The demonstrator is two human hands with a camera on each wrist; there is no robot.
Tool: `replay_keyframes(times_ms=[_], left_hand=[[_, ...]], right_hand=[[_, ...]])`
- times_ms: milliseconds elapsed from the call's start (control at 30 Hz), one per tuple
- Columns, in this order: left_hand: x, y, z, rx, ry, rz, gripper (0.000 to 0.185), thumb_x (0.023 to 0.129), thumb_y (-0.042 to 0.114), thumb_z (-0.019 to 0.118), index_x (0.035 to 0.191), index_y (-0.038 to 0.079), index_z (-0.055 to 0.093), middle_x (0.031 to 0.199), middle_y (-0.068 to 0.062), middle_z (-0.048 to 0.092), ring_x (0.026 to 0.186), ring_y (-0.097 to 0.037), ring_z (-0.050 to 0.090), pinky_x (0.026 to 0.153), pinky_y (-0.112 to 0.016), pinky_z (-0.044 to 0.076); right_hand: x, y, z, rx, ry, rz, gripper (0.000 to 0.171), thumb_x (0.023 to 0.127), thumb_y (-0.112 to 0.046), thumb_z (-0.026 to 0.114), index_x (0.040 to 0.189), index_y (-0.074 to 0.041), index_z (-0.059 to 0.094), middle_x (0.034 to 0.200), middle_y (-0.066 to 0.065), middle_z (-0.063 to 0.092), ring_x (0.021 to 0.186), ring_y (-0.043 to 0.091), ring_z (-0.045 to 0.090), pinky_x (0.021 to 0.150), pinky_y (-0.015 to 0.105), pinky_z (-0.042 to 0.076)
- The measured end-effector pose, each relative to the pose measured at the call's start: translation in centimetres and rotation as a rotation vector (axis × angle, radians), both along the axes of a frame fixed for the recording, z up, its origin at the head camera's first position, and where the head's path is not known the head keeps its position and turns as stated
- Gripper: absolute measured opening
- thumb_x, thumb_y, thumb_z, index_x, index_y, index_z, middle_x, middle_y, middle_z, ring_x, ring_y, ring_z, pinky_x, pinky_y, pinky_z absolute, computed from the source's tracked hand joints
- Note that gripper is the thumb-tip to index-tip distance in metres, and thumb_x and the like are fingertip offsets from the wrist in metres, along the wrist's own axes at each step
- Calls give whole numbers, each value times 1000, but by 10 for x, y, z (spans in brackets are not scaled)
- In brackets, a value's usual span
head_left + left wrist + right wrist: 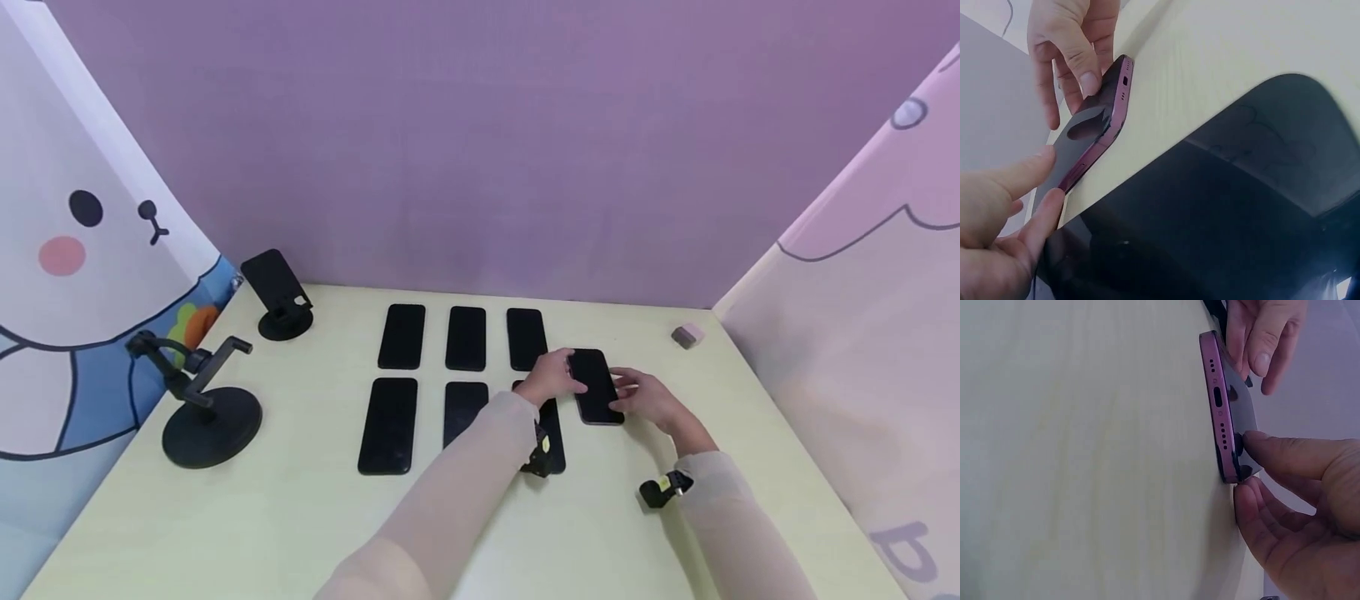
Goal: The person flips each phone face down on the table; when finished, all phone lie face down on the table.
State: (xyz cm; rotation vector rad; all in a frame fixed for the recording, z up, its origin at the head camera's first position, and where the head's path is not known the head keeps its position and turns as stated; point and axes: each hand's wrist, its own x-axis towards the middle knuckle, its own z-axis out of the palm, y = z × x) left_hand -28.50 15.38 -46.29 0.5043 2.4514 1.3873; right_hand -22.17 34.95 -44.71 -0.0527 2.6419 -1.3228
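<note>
Lying flat on the pale table (300,517), screen up, just right of the two rows of other phones (465,337): a dark phone (596,385) with a purple-red frame. Touching its left long edge with nearly straight fingers, the left hand (553,377); not curling around it. Pinching the near right corner, the right hand (651,400), thumb on the glass and fingertips (1249,499) against the frame. Probably stiff, thin and rather light; smooth glass, so likely slippery and fragile if dropped. Better taking it by the two long metal edges, not by the screen. Lying so flat, hard to get fingers under; tilting one edge up first seeming wise. Standing far left, two black stands (213,417); far right, a small pink block (687,336).
</note>
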Motion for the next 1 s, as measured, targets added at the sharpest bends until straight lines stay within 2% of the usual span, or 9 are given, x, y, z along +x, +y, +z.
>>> replay_keyframes(times_ms=[167,233,333,500,767,1000], left_hand=[[2,4,2,-197,68,-62,80,79,24,84,146,6,45,134,-13,56,125,-22,49,97,-25,41],[3,5,3,-274,94,-76,81,79,29,84,146,7,45,139,-13,51,129,-22,45,99,-25,39],[4,6,4,-333,125,-95,80,78,31,84,144,6,47,139,-14,49,129,-22,44,99,-23,39],[5,6,3,-351,150,-109,78,77,31,85,141,3,50,134,-14,52,123,-21,48,96,-20,40],[5,4,1,-320,153,-105,75,78,29,84,139,1,51,130,-15,54,119,-21,50,94,-21,41],[2,5,-1,-320,157,-122,73,80,30,82,140,1,51,128,-13,55,118,-19,49,94,-20,40]], right_hand=[[2,0,-2,-7,14,9,63,81,8,71,136,16,42,120,33,54,107,43,55,81,35,49],[2,0,-2,-1,14,14,62,82,8,71,136,17,41,121,34,53,108,44,54,81,36,49],[1,-1,-2,1,5,10,61,82,9,70,136,17,42,123,34,52,110,44,53,82,36,50],[0,-1,-4,-27,-21,3,60,81,14,68,135,18,42,124,34,51,110,42,52,79,30,50],[-4,-1,-5,-97,-41,-14,58,80,18,66,134,19,44,117,31,54,105,37,51,76,25,50],[-5,3,-5,-180,-64,-41,59,81,18,64,136,18,41,125,34,50,106,34,51,78,23,50]])
